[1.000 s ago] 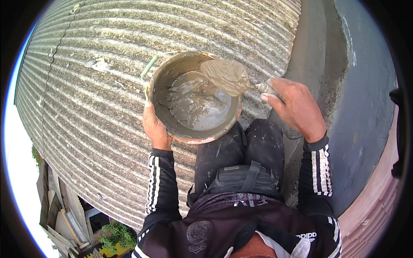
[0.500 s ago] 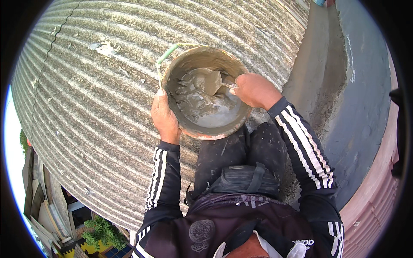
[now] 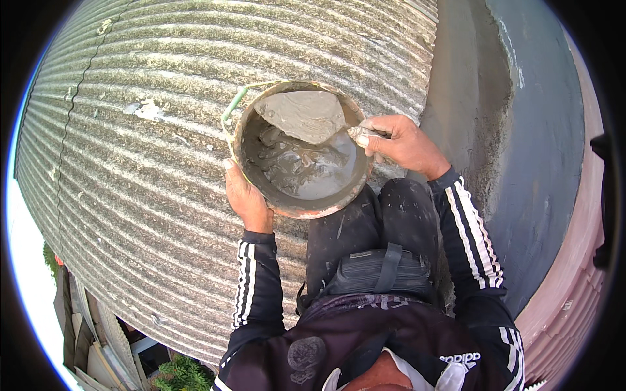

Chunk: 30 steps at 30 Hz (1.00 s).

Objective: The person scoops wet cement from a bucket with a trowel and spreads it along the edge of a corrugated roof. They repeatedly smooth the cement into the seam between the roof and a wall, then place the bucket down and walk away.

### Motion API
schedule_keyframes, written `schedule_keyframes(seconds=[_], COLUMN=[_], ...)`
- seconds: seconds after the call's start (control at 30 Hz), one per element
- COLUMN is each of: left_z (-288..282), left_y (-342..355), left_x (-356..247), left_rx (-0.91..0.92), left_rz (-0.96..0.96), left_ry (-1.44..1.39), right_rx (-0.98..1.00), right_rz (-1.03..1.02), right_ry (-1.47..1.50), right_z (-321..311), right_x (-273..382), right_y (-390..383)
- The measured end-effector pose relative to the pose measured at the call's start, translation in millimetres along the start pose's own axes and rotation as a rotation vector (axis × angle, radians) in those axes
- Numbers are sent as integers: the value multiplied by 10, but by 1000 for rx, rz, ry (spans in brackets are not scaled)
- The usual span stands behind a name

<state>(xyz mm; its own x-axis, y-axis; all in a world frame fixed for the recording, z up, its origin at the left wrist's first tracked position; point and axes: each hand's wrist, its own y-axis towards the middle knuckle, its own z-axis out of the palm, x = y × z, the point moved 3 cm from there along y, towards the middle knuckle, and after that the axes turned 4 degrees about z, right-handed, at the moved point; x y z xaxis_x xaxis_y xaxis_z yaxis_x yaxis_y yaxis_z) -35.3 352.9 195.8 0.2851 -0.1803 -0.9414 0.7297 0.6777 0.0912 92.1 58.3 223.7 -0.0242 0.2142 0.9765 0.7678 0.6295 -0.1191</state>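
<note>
Bucket (image 3: 313, 212), one, round, just beyond the dark-trousered knees (image 3: 407, 215); green grip (image 3: 238, 99) at upper left. Contents: wet grey mix (image 3: 303, 166). Left hand (image 3: 249, 201): fingers grasping the bucket's left side. Trowel (image 3: 303, 114), one, blade loaded with mix, over the bucket's far part. Right hand (image 3: 412, 147): fingers clenched round the trowel's handle. Surroundings: corrugated roof (image 3: 150, 189).

Trowel (image 3: 305, 116) over mortar (image 3: 310, 164) in bucket (image 3: 312, 212), roof sheeting (image 3: 143, 195) to the left

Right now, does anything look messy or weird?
A whitish blotch marks the corrugated roof left of the bucket, breaking up the ridged pattern; spilled or worn, I can't tell. The dark trousers look speckled too.
</note>
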Motion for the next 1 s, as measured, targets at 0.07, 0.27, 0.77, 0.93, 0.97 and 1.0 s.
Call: schedule_keyframes(seconds=[0.07, 0.27, 0.77, 0.93, 0.97, 1.0], left_z=[3, 19, 35, -15, -35, -52], left_y=[-10, -48, -41, -23, -12, -7], left_x=[-13, -47, -48, -22, -22, -3], left_rx=[-13, -38, -1, -9, -26, -71], left_rz=[30, 26, 42, 35, 40, 16], left_ry=[80, 61, 53, 77, 141, 204], right_rx=[-80, -76, -30, -135, -75, -55], right_rz=[-12, 53, -49, -133, -72, -104], right_ry=[-323, -1021, -657, -412, -353, -212], right_z=[-61, 370, 1101, 961, 896, 825], right_x=[83, 281, 144, 54, 3, -23], right_y=[-92, 7, -99, -337, -367, -391])
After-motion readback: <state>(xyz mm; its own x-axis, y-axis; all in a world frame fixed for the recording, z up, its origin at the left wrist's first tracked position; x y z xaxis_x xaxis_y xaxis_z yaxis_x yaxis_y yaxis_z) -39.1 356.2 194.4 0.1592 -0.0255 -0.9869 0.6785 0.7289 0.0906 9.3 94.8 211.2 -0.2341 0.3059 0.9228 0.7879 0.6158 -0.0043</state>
